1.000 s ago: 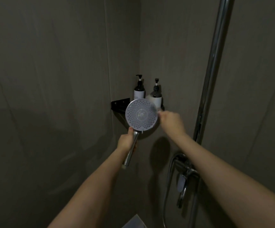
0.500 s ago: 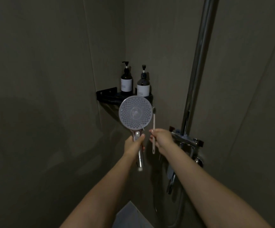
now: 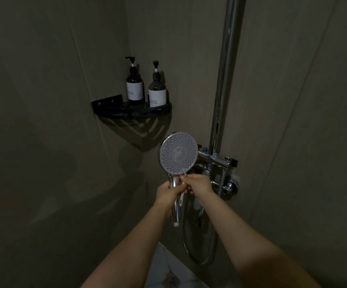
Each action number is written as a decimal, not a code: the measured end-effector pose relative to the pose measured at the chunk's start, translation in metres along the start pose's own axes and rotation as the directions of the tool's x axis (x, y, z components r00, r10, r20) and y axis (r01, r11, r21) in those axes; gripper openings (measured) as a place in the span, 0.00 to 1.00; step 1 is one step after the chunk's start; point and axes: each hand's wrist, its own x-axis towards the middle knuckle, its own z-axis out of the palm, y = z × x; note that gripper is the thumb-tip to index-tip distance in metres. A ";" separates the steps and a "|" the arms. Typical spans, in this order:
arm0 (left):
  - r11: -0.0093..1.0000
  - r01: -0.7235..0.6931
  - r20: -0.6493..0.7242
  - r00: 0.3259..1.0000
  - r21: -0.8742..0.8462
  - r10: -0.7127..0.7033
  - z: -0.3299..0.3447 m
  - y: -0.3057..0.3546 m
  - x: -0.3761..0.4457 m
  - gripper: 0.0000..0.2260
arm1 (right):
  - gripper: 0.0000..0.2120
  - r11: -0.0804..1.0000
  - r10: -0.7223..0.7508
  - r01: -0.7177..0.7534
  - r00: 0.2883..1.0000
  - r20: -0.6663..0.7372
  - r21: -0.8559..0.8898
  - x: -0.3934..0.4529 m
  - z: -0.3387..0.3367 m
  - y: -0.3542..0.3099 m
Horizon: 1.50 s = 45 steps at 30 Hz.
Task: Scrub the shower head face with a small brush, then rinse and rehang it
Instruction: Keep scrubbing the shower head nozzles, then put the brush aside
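Note:
The round shower head [image 3: 178, 156] faces me, its pale dotted face upright and its chrome handle pointing down. My left hand [image 3: 167, 193] is wrapped around the handle just below the face. My right hand [image 3: 197, 183] pinches a small thin brush [image 3: 183, 173] whose tip rests on the lower right part of the face. The brush's pale handle end pokes out below my hands beside the chrome handle. A hose hangs in a loop below.
A black corner shelf [image 3: 110, 106] carries two dark pump bottles [image 3: 134, 85] up left. A chrome riser pipe [image 3: 225, 69] runs up the right wall above the mixer valve [image 3: 217, 161]. A pale floor patch [image 3: 168, 273] shows at the bottom.
My right hand took the brush from the shelf area, brought it beside the head, then tipped it onto the face. Both hands and the head sit lower, near the valve.

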 end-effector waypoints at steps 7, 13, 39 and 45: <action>0.994 0.082 0.027 0.996 -0.074 -0.080 0.006 -0.013 0.001 0.05 | 0.10 0.976 0.137 -0.109 0.980 -0.144 0.187 0.019 -0.021 0.018; 0.975 0.156 0.034 0.988 -0.156 -0.152 -0.007 -0.019 0.003 0.06 | 0.11 0.948 0.259 -0.184 0.919 -0.297 0.259 0.037 -0.038 0.020; 0.982 0.143 0.065 0.989 -0.123 -0.136 -0.015 -0.005 0.012 0.07 | 0.17 0.772 0.305 -0.272 0.952 0.041 0.574 0.046 -0.031 0.005; 0.986 0.122 0.061 0.991 -0.109 -0.116 -0.016 0.001 0.013 0.08 | 0.12 0.494 0.275 -0.268 0.951 0.144 0.827 0.053 -0.033 0.010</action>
